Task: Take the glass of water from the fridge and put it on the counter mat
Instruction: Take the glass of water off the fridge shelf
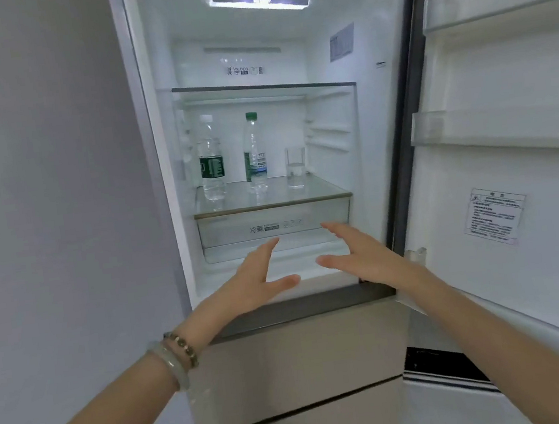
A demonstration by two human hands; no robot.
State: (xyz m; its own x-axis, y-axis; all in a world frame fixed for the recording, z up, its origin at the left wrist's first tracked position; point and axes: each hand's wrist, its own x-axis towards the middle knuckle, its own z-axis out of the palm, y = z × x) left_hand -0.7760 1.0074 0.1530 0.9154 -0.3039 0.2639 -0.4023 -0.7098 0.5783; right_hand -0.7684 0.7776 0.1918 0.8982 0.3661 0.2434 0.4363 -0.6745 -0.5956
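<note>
The fridge stands open in front of me. A clear glass of water (pixel 296 167) stands on the right side of the glass shelf (pixel 324 185), partly filled. My left hand (pixel 256 278) and my right hand (pixel 360 251) hover below the shelf, in front of the drawer, palms facing each other, fingers spread, holding nothing. Both hands are well below the glass and apart from it. The counter mat is not in view.
Two plastic water bottles stand left of the glass: one with a clear cap (pixel 211 158) and one with a green cap (pixel 254 155). A clear drawer (pixel 272 225) sits under the shelf. The open fridge door (pixel 508 134) with its racks is at the right; a grey wall (pixel 50 190) is at the left.
</note>
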